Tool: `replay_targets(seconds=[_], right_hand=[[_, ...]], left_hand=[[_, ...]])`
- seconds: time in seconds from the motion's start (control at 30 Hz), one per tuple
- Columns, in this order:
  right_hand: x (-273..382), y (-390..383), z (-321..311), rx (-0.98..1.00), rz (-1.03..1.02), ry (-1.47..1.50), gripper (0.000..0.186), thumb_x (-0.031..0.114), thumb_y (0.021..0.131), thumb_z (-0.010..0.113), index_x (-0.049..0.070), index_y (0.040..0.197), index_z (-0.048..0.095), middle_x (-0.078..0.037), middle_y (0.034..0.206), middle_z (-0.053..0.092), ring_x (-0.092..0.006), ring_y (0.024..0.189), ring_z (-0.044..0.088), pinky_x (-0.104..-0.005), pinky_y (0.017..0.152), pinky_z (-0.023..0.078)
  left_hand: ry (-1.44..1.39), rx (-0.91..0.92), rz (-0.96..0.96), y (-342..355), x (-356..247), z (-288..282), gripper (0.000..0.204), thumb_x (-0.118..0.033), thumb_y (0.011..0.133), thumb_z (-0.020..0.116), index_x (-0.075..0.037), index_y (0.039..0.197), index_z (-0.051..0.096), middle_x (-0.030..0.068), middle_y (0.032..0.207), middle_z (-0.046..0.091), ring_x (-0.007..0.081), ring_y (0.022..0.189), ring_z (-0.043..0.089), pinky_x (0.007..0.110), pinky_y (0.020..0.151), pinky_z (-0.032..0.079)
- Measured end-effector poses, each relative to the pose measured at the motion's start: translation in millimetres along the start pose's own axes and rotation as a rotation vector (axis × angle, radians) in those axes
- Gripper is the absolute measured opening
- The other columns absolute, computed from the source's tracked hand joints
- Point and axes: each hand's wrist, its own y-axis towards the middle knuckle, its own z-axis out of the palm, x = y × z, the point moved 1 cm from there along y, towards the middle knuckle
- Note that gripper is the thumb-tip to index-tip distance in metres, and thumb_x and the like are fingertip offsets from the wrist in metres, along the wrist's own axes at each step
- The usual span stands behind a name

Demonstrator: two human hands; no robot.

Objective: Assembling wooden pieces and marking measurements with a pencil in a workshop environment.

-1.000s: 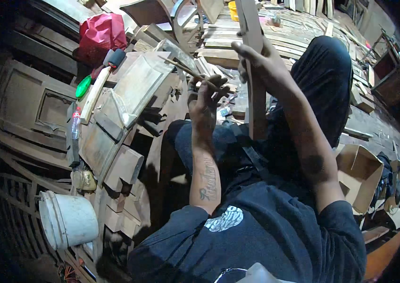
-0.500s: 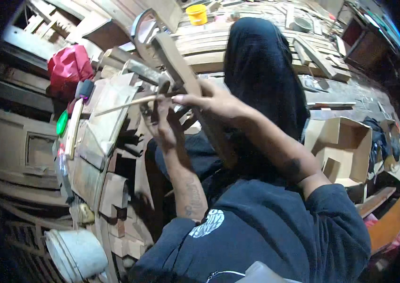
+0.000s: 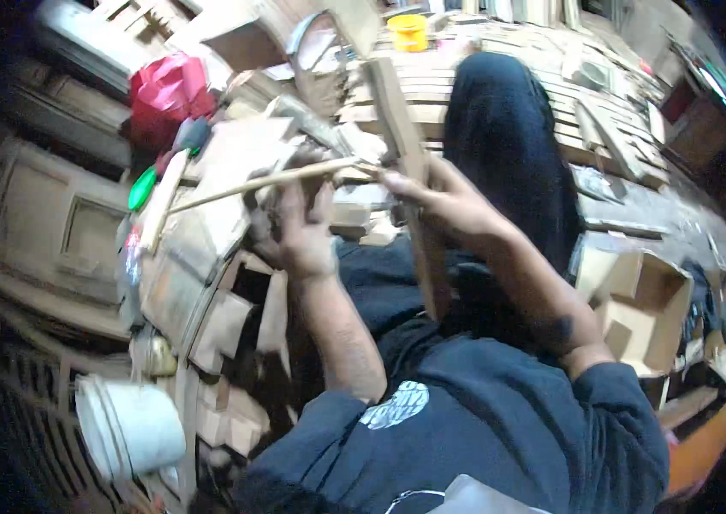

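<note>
My right hand (image 3: 444, 201) is closed around a long flat wooden board (image 3: 410, 163) that stands nearly upright above my lap. My left hand (image 3: 299, 227) grips a thin pale wooden stick (image 3: 252, 184) that runs leftward from the board across the stacked wood pieces. Both hands sit close together, just left of my raised knee in dark trousers (image 3: 508, 146). The stick's right end meets the board near my right fingers.
Stacked wooden blocks and carved panels (image 3: 209, 283) fill the left side. A red bag (image 3: 166, 90) and a green-handled tool (image 3: 142, 188) lie above them. A white bucket (image 3: 127, 424) stands at the lower left. Open cardboard boxes (image 3: 645, 300) sit right; a yellow cup (image 3: 407, 32) is far off.
The view has swung and moved closer. The stick in my left hand now points out to the left, and the board stays held upright in my right hand.
</note>
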Motion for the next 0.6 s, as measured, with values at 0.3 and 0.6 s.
replay_targets(seconds=[0.3, 0.6], right_hand=[[-13, -5, 1, 0.104, 0.062, 0.326, 0.039, 0.038, 0.094, 0.068, 0.001, 0.107, 0.061, -0.005, 0.076, 0.062, -0.0143, 0.064, 0.062, -0.0295, 0.059, 0.05], [-11, 0, 11, -0.006, 0.08, 0.231, 0.047, 0.03, 0.094, 0.069, 0.0, 0.128, 0.057, -0.002, 0.076, 0.059, -0.0119, 0.063, 0.061, -0.0282, 0.056, 0.051]], left_hand=[[0.264, -0.021, -0.216, -22, 21, 8, 0.016, -0.01, 0.095, 0.067, -0.003, 0.109, 0.067, 0.0073, 0.104, 0.071, 0.0127, 0.097, 0.066, 0.026, 0.087, 0.053], [0.354, -0.024, -0.259, -36, 25, -6, 0.018, -0.015, 0.093, 0.071, -0.002, 0.106, 0.069, 0.0051, 0.094, 0.07, 0.0108, 0.084, 0.065, 0.025, 0.076, 0.052]])
